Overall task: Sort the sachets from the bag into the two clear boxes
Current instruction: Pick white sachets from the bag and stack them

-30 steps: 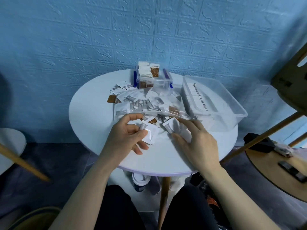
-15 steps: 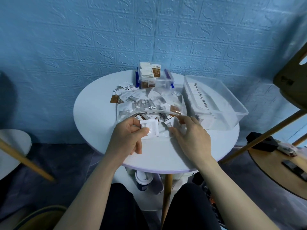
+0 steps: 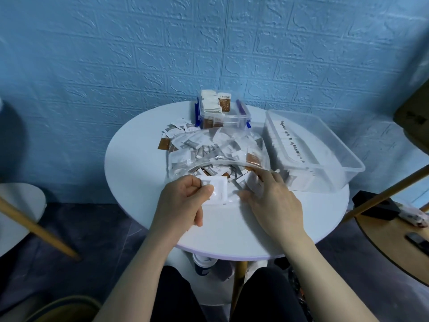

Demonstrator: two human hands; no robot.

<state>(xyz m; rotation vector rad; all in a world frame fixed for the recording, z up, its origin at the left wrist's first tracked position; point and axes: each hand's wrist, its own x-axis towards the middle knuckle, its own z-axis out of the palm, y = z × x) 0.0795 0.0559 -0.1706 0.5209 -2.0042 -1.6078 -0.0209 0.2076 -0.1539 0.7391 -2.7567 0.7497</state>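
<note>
1. Behind everything, a blue wall [image 3: 162,54] with a raised brick pattern fills the upper half of the view.
2. Below it stands a round white table [image 3: 139,182], seen from above by a seated person whose two bare forearms reach up from six o'clock.
3. At about two o'clock on the table lies the larger clear box [image 3: 329,163], long and shallow, with a row of white sachets stacked along its left side.
4. At the table's centre lies a clear plastic bag [image 3: 209,147], its open mouth facing the person, stuffed with white and brown sachets.
5. At twelve o'clock, just behind the bag, sits the smaller clear box [image 3: 222,119] with blue clips, holding upright white and brown sachets.
6. The right hand [image 3: 274,201] rests at the bag's mouth, at about four o'clock from the bag's centre, fingers stretched forward onto the sachets there; its fingertips are blurred, so whether they grip anything cannot be told.
7. The left hand [image 3: 181,201], at seven o'clock from the bag, pinches a white sachet [image 3: 219,189] between thumb and curled fingers, just in front of the bag's mouth.
8. At ten o'clock of the bag, a few loose sachets [image 3: 174,129] lie on the tabletop.
</note>
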